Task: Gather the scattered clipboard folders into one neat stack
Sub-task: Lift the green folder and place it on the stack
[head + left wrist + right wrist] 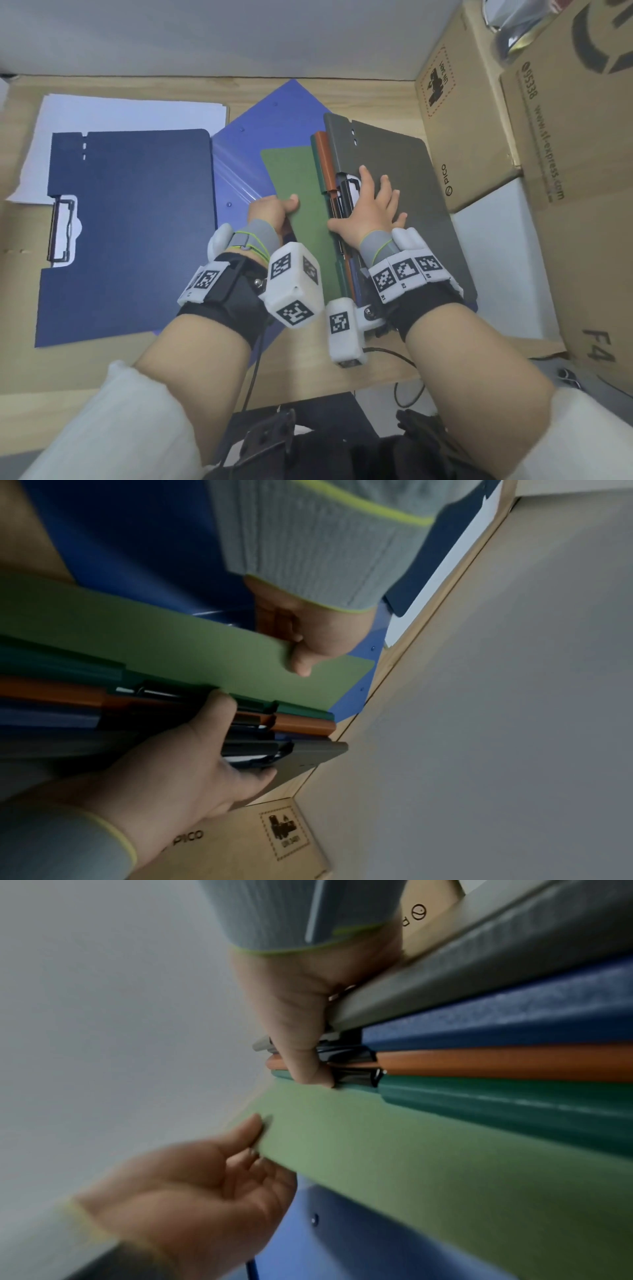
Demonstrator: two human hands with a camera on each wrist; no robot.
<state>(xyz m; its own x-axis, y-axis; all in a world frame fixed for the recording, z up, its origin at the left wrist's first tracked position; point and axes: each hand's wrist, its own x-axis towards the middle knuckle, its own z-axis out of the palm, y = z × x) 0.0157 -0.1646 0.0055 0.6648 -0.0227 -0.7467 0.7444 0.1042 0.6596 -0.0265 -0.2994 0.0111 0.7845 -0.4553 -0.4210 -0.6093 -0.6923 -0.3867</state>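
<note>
A bundle of clipboard folders stands spine-up at the desk's middle: a green folder on the left, then an orange folder, a blue one, and a grey folder on the right. My left hand pinches the green cover's left edge, thumb on top and fingers beneath. My right hand lies with spread fingers on the grey cover. In the right wrist view its thumb curls across the grey, blue and orange spines down to the green folder. A dark blue clipboard folder lies flat at the left.
A light blue folder lies open under the bundle. White paper lies beneath the dark blue folder. Cardboard boxes and a white box stand close on the right. A grey wall runs along the desk's back edge.
</note>
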